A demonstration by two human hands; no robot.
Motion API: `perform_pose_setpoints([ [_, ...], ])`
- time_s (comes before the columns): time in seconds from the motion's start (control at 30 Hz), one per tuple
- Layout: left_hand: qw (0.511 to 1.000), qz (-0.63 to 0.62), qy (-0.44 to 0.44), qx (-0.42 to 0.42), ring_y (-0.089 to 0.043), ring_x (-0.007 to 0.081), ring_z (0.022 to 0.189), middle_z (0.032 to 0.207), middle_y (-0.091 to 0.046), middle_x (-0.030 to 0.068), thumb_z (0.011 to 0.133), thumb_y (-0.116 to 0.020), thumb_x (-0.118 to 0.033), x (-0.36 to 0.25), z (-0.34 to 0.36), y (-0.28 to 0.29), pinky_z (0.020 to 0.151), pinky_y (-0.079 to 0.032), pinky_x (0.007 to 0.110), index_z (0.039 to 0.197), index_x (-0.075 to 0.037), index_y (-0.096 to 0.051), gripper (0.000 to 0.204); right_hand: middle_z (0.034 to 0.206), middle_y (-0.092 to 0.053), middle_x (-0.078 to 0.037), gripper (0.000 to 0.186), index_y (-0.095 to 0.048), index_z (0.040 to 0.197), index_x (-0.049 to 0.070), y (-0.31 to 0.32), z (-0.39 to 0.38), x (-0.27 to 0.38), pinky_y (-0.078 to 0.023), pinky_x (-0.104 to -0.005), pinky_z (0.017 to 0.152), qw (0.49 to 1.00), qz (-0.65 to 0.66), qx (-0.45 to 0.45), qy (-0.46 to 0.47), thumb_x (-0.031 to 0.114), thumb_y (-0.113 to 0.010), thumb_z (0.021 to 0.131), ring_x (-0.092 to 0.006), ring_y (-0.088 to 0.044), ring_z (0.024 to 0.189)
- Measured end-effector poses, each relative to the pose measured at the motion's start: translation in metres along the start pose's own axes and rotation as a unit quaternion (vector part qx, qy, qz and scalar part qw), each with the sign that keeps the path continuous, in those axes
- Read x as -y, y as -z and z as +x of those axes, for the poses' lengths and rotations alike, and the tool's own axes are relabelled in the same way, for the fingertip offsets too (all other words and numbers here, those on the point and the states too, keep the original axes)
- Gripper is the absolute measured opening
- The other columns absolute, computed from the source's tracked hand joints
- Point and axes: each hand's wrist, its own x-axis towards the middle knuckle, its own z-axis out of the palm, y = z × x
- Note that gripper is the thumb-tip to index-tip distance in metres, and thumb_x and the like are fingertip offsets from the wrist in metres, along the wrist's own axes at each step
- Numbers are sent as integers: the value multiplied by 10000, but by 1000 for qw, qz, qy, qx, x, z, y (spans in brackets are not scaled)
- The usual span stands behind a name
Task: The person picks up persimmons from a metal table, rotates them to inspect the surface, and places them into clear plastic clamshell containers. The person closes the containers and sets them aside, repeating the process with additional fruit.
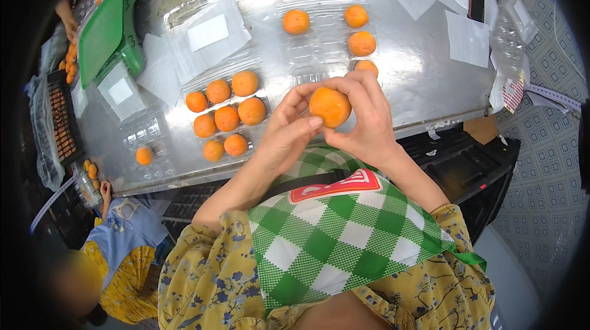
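Note:
Just beyond my apron, a round orange persimmon [330, 107] is held up between both hands over the table's near edge. My left hand [289, 124] grips its left side with thumb and fingers. From the right and top, the fingers of my right hand [365, 115] close round the same fruit. Behind the hands lies a clear plastic tray [313, 47] with several persimmons [362, 43] in its right column and one at its upper left; my hands hide its near part. Left of my left hand, another clear tray [261, 81] carries several persimmons [227, 118] in rows.
A third clear tray [153, 130] holds one persimmon [144, 156]. Farther back left stands a green scale-like device [114, 41]. White paper sheets [467, 38] and a phone [476, 1] lie right on the metal table [424, 93]. Other people work at the left, one beside a black crate [61, 121].

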Motion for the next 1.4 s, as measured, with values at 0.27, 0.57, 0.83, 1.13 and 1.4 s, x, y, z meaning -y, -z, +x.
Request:
perform_pose_setpoints([
  [0.27,998,-56,14,-9,-537,189,1097,1177,-530,93,798,-662,-119,4,1,15,947,-457,367,1251,-49,-420,518,1024,-513,-111,611,-559,1111,67,3,1,1,-439,-382,783,995,92,-8,-25,121,-803,554,-293,-523,934],
  [0.57,991,71,-71,-91,-523,199,1101,1238,-466,107,806,-690,-62,10,1,9,943,-444,341,1288,-35,-409,559,991,-532,-110,547,-570,1072,73,-8,7,-16,-430,-389,805,998,-43,16,41,126,-782,571,-297,-529,939],
  [0.83,977,124,-77,-157,-519,263,1148,1274,-466,130,860,-638,-167,-2,-1,25,945,-445,385,1311,-49,-413,518,985,-588,-99,471,-573,1050,58,-9,63,-83,-471,-372,775,998,-50,-8,-22,119,-751,619,-293,-564,936],
  [1.13,972,139,-89,-166,-539,223,1105,1249,-492,112,859,-632,-155,-10,-7,40,914,-457,362,1287,-48,-440,482,1020,-594,-40,513,-588,1044,106,-61,72,-94,-380,-388,872,982,-160,63,78,135,-769,566,-231,-525,1006],
  [1.4,974,137,-90,-156,-542,212,1101,1249,-499,103,859,-627,-146,-13,-4,44,906,-457,349,1269,-56,-465,450,1040,-531,-48,525,-589,1048,83,-73,71,-97,-344,-483,968,962,-243,79,91,111,-756,551,-247,-477,1077],
])
